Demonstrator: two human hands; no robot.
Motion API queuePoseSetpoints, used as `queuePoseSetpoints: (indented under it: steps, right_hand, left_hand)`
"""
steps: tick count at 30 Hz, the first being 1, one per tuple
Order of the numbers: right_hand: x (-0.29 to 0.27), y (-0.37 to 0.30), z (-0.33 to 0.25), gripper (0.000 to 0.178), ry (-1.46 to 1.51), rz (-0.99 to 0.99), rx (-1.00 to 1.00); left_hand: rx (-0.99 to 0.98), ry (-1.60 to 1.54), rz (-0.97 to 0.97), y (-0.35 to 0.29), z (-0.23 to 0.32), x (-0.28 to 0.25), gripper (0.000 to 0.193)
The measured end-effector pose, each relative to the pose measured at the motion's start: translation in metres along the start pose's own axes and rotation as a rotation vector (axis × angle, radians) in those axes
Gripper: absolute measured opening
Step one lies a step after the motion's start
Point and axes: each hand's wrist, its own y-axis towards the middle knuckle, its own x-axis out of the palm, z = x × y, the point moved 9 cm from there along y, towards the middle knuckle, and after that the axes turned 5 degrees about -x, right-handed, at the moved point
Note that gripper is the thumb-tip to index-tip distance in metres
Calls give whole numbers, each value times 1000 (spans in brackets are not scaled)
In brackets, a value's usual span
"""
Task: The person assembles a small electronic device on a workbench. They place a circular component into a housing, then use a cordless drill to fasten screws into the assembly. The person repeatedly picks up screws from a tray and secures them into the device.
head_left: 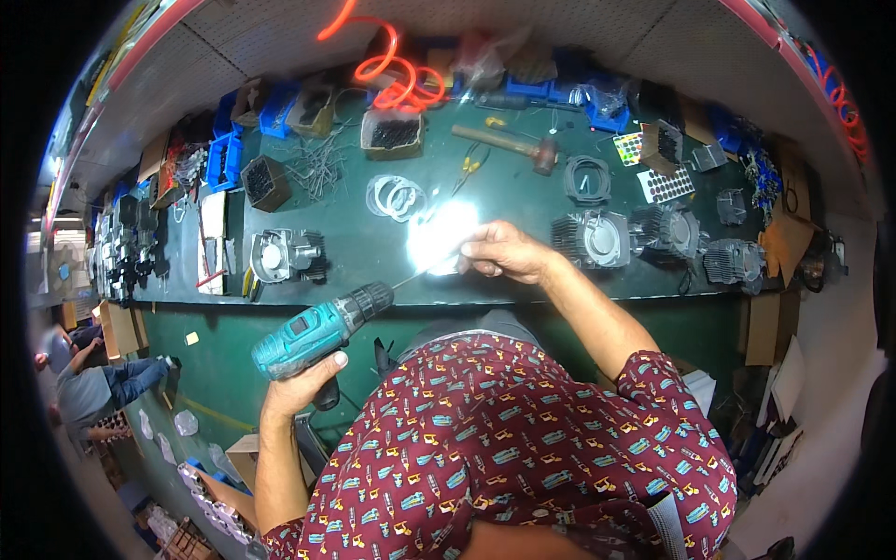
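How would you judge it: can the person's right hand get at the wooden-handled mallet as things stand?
Probably yes: the wooden-handled mallet lies beyond the right hand on the green bench, with nothing visible blocking the way, though the hand would likely have to leave the drill bit first.

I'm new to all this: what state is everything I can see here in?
Teal drill: held, bit fitted; whether running, unclear
Left hand: closed around the drill's handle
Right hand: fingers bent; grip unclear in glare
Mallet: lying down
Yellow-handled pliers: lying, handles apart
Cardboard box: open, holding dark pieces
Orange hose: coiled
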Motion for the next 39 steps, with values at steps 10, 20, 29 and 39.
queuePoseSetpoints:
  steps: [10, 20, 29, 39]
  right_hand:
    - [-49, 28, -11, 43, -1043, 551, -482]
    - [-48, 41, 3, 37, -939, 466, -472]
    - [-50, 45, 5, 33, -961, 451, -505]
    - [-45, 40, 2, 32, -977, 451, -444]
  left_hand:
    - [-53, 352, 52, -1, 31, 33, 38]
    - [-19, 605, 21, 14, 74, 58, 32]
    - [1, 1071, -82, 36, 143, 102, 32]
    - [-54, 1020, -60, 40, 143, 100, 28]
